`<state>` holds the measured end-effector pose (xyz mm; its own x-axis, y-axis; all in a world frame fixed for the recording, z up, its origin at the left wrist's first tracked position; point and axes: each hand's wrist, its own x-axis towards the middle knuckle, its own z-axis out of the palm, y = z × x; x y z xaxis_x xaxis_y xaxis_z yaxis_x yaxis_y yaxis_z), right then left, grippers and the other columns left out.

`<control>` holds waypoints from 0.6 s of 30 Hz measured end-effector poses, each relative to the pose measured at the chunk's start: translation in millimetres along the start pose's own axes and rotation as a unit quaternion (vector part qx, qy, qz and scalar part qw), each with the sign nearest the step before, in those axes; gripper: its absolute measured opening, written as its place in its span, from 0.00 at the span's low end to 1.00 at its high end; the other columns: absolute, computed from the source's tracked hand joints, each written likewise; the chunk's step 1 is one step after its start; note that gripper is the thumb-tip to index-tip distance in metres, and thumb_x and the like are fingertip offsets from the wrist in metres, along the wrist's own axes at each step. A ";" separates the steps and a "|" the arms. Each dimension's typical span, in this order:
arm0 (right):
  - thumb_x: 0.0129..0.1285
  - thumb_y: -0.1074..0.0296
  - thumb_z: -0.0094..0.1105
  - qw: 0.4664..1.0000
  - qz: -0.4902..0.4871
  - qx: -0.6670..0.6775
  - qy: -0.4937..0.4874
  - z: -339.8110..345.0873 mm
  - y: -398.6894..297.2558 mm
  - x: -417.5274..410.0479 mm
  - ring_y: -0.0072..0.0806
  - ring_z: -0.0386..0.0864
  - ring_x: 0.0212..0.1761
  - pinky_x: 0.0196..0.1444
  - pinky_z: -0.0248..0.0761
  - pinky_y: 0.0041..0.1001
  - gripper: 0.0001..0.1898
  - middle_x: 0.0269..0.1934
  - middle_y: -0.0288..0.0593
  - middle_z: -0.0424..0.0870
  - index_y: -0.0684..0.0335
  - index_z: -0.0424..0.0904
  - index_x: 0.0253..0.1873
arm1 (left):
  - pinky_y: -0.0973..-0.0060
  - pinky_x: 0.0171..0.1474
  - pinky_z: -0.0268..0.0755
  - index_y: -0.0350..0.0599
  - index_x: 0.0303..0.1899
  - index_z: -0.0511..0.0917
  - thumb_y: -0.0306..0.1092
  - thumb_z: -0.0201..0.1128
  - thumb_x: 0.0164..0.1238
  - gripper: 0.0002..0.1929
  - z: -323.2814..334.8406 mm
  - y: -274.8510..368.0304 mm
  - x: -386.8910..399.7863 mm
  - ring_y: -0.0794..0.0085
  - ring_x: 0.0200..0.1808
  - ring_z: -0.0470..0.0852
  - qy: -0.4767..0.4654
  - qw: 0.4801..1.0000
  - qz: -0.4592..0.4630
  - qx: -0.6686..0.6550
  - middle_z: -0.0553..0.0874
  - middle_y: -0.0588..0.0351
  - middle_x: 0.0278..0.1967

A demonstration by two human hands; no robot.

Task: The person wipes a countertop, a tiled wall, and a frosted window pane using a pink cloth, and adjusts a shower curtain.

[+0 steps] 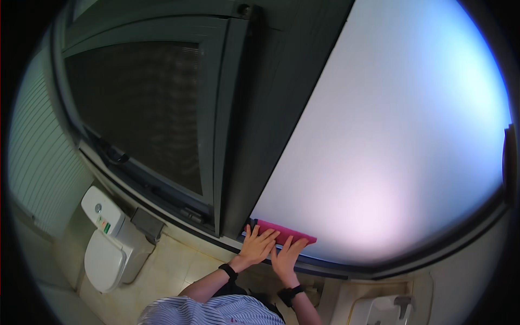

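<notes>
A pink cloth [286, 232] lies flat against the lower left corner of a frosted glass pane [365, 142], just above the dark frame. My left hand [256, 245] presses on the cloth's left part with its fingers spread, near a dark strip at the cloth's end. Beside it, my right hand [287, 258] rests its fingertips on the cloth's lower edge towards the right. Both wrists wear black bands. What the palms cover cannot be seen.
Left of the pane stands a dark-framed window with a mesh screen [138, 113]. A white toilet [106, 248] and a grey bin [147, 224] are below it. A white basin [380, 310] sits at the lower right.
</notes>
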<state>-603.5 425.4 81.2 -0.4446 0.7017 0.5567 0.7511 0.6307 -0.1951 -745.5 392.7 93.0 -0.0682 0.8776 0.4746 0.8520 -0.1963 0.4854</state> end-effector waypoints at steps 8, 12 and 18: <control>0.66 0.55 0.45 0.990 -0.017 -0.076 0.119 -134.1 -29.5 140.5 0.72 0.19 0.69 0.66 0.22 0.63 0.42 0.68 0.76 0.20 0.68 0.27 0.72 | 0.24 0.57 0.27 0.57 0.65 0.67 0.46 0.51 0.66 0.25 -120.7 76.0 117.9 0.23 0.66 0.43 0.147 0.982 0.114 -0.030 0.61 0.54 0.69; 0.61 0.47 0.53 0.974 -0.048 -0.074 0.210 -198.7 -48.8 197.8 0.72 0.21 0.70 0.66 0.24 0.62 0.47 0.68 0.76 0.23 0.67 0.34 0.73 | 0.32 0.63 0.28 0.61 0.66 0.66 0.44 0.49 0.65 0.27 -195.8 106.8 171.2 0.37 0.71 0.43 0.197 0.961 0.196 0.011 0.57 0.62 0.71; 0.60 0.51 0.53 0.923 -0.121 -0.114 0.347 -253.7 -67.8 262.2 0.70 0.32 0.71 0.68 0.30 0.58 0.41 0.69 0.76 0.36 0.71 0.47 0.71 | 0.41 0.66 0.40 0.59 0.63 0.71 0.40 0.52 0.66 0.23 -254.6 135.3 217.7 0.48 0.71 0.51 0.351 0.900 0.253 0.058 0.63 0.59 0.69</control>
<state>-647.1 482.5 445.2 -0.2528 0.1191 0.9601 0.7896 0.5988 0.1336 -777.2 445.8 448.9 0.0673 0.1875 0.9799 0.9120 -0.4099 0.0158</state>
